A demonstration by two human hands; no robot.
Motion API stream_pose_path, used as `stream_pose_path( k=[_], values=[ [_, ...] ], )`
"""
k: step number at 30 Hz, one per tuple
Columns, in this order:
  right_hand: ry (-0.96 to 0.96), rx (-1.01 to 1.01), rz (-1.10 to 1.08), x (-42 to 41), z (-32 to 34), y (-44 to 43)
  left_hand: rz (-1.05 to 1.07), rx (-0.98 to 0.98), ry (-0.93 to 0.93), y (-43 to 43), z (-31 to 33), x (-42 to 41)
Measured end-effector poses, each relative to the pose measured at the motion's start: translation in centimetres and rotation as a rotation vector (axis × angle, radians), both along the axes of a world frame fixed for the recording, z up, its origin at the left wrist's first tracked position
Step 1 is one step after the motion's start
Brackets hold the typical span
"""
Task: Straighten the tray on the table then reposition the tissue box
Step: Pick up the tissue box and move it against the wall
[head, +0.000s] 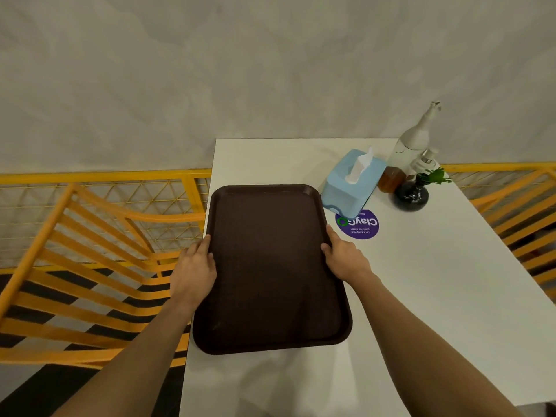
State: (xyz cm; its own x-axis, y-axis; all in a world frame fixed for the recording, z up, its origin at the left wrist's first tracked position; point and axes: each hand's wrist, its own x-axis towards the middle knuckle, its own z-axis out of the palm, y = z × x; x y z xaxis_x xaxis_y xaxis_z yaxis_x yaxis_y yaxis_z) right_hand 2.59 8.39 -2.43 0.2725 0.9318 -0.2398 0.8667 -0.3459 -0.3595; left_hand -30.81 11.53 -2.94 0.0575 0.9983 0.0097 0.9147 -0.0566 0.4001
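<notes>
A dark brown rectangular tray (270,266) lies on the white table (421,296), along its left edge, long side running away from me. My left hand (195,266) grips the tray's left rim and my right hand (343,257) grips its right rim, both near the middle of the long sides. A light blue tissue box (352,182) with a white tissue sticking out stands angled just beyond the tray's far right corner, close to the tray.
A purple round sticker (358,225) is on the table beside the box. Behind stand a white spray bottle (412,139), an amber jar (391,179), a small pump bottle (425,162) and a black vase (412,192) with a green sprig. Orange chairs (90,266) flank the table.
</notes>
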Motion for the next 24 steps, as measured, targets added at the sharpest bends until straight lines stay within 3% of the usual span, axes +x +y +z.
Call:
stream_pose_path(
  k=[5,10,13,19,24],
  values=[
    [0.121,0.142,-0.116,1.5,1.3,-1.1,-0.019,0.113,-0.002,0.9,1.8,1.9],
    [0.171,0.395,-0.212,4.3,3.5,-1.5,-0.164,0.169,-0.18,2.1,4.8,9.0],
    [0.225,0.475,-0.254,7.0,4.5,-0.6,-0.194,0.106,-0.292,2.9,6.1,14.1],
    [0.295,0.55,-0.246,12.0,5.7,3.1,-0.214,-0.002,-0.422,4.1,6.7,23.9],
    [0.355,0.466,-0.16,15.0,6.1,7.3,-0.174,-0.021,-0.361,5.2,6.1,29.8]
  ],
)
